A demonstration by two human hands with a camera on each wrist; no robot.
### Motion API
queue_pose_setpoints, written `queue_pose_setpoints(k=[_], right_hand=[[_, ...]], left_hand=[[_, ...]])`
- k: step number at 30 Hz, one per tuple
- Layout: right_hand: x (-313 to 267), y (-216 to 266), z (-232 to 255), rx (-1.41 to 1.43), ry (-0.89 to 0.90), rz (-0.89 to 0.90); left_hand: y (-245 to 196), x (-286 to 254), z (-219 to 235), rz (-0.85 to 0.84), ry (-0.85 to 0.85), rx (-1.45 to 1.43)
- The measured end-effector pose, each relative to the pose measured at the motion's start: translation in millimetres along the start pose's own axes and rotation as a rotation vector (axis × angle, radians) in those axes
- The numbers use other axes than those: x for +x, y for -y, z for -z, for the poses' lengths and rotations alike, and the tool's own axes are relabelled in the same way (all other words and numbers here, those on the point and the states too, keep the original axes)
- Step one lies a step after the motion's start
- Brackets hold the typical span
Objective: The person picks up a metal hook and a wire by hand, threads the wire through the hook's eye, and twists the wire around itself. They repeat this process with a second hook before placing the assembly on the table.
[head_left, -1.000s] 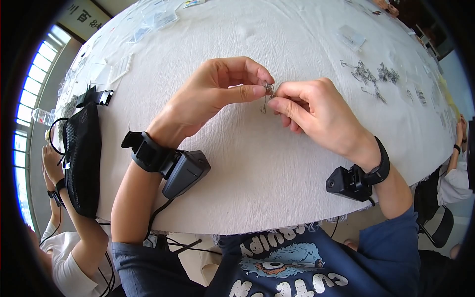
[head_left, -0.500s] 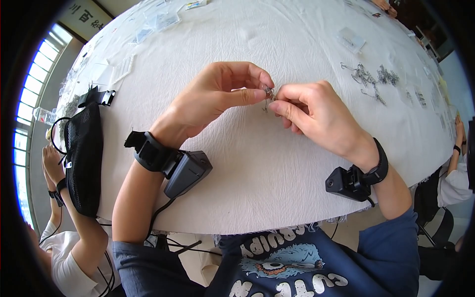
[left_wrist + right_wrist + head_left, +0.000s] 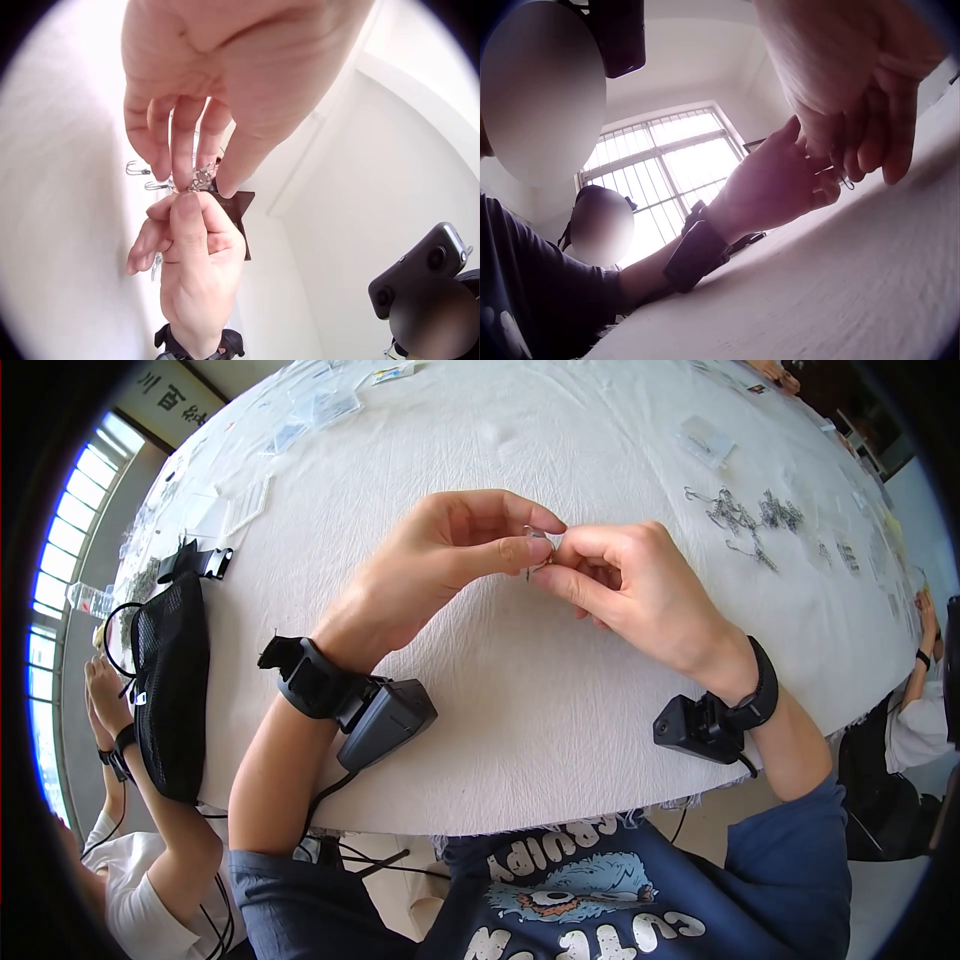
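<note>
Over the white cloth, my left hand (image 3: 440, 560) pinches a small cluster of silvery fishing hooks (image 3: 202, 178) between thumb and fingers. My right hand (image 3: 650, 590) meets it from the other side, thumb and index finger pinching the same cluster. The fingertips of both hands nearly meet in the head view and hide most of the metal. Barbed bends of a hook (image 3: 137, 169) stick out beside the fingers in the left wrist view. In the right wrist view, a thin curved metal end (image 3: 847, 183) shows below the fingers.
Heaps of metal hooks (image 3: 732, 512) lie to the right on the tablecloth (image 3: 520, 710), near a clear plastic box (image 3: 706, 440). A black mesh bag (image 3: 170, 690) stands at the left edge. Other people's hands (image 3: 108, 685) rest at the table's left side.
My left hand has shifted slightly right and nearer to me, closing on the right hand. The hook that dangled below the fingers is now mostly hidden between them.
</note>
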State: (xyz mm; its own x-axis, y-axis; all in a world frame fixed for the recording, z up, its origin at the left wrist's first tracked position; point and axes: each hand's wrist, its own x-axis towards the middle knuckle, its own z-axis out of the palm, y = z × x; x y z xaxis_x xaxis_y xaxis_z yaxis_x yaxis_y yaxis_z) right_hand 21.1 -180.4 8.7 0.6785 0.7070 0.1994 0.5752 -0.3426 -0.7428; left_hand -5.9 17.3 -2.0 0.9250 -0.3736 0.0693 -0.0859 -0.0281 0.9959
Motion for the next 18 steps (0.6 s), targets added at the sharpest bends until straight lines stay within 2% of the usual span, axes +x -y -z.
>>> queue_pose_setpoints(k=[2, 5, 9, 12, 18], right_hand=[[0.6, 3.2, 3.0, -0.005, 0.064, -0.035], [0.9, -2.1, 1.6, 0.131, -0.043, 0.007], [5.2, -3.0, 13.3, 0.496, -0.003, -0.041], [6.4, -4.7, 11.5, 0.658, -0.058, -0.025], [7.8, -10.8, 7.6, 0.43, -0.092, 0.078]], left_hand=[[0.3, 0.2, 0.8, 0.022, -0.033, 0.029], [-1.0, 0.6, -0.4, -0.041, -0.13, -0.021], [0.6, -0.1, -0.5, -0.04, -0.086, -0.044], [-3.7, -1.4, -5.2, -0.036, -0.052, -0.052], [-4.5, -1.0, -6.5, -0.051, -0.038, -0.075]])
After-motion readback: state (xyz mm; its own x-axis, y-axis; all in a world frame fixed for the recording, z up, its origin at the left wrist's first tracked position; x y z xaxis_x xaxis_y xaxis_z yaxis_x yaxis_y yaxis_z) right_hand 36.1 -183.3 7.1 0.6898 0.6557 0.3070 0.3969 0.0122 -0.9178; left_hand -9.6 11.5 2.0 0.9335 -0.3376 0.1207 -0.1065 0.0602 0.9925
